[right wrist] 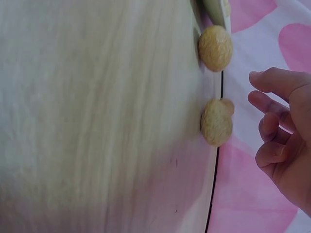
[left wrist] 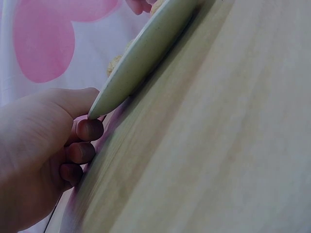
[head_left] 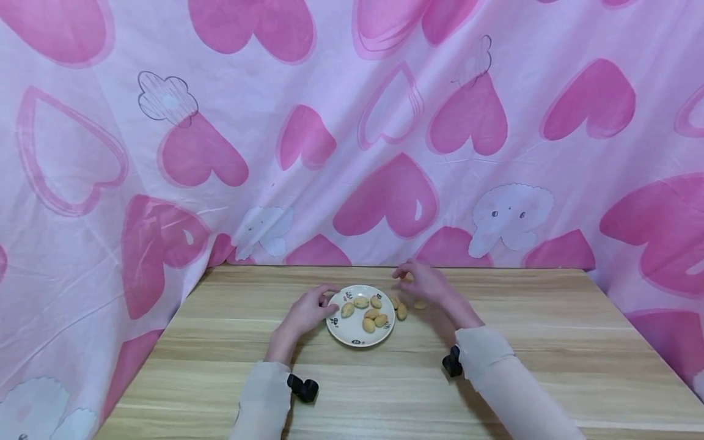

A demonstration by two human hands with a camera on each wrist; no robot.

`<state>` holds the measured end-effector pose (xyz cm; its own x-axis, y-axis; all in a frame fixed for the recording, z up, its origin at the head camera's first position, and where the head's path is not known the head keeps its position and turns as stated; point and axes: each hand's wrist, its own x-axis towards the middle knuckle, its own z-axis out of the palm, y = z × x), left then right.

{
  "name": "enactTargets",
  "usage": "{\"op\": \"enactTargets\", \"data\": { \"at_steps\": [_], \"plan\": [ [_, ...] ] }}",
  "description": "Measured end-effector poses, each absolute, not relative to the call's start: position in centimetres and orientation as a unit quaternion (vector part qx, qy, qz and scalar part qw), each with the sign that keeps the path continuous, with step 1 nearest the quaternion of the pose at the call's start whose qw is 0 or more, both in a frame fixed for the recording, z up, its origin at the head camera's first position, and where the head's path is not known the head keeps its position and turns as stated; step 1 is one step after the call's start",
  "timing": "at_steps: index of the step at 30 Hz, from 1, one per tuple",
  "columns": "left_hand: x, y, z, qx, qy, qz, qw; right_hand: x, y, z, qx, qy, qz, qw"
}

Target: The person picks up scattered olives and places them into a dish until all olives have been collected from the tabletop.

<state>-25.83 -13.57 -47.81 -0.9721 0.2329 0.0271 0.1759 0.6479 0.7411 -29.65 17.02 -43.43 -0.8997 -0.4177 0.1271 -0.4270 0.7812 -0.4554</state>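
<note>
A white plate (head_left: 352,337) with small dark motifs round its rim holds several tan, oval, wrinkled nut-like pieces (head_left: 369,325). My left hand (head_left: 305,310) pinches the plate's left edge, thumb on the rim and curled fingers at its underside, as the left wrist view shows. Just right of the plate lie more tan pieces (head_left: 402,311), with another tan piece (head_left: 420,304) close to my right wrist. My right hand (head_left: 429,285) hovers above and beyond these, its fingers loosely bent with nothing between them in the right wrist view. There, two tan pieces (right wrist: 215,48) (right wrist: 216,124) stand out on the tabletop.
The wooden table (head_left: 363,397) ends at the back against a pink curtain (head_left: 352,146) printed with hearts. The cloth also hangs along the left and right sides. Each wrist carries a small black device (head_left: 303,388).
</note>
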Motion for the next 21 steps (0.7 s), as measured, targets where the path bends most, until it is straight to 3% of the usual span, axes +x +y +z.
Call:
{"op": "enactTargets", "data": {
  "at_steps": [21],
  "plan": [
    [-26.0, -13.7, -48.0, 0.116, 0.911, 0.395, 0.031, -31.4, 17.7, -44.7, 0.193, -0.952, 0.237, -0.032]
  ]
}}
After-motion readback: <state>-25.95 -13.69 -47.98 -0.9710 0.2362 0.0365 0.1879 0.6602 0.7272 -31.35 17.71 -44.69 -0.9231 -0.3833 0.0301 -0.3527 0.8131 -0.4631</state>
